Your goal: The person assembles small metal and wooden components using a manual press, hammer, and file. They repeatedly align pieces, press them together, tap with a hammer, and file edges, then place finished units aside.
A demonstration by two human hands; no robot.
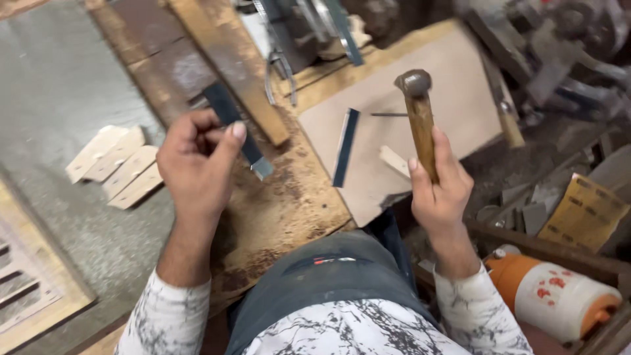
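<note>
Chisel (238,130) clenched in left hand (197,161), blade pointing lower right; hammer (419,118) upright in right hand (439,187), well right of it.

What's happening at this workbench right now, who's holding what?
A person is working over a worn wooden board. Their left hand pinches a dark flat blade, its pale tip angled down toward the board. Their right hand holds a wooden-handled hammer upright, head raised. A second dark blade lies on a brown sheet nearby, and small wooden pieces sit to the left.
</note>
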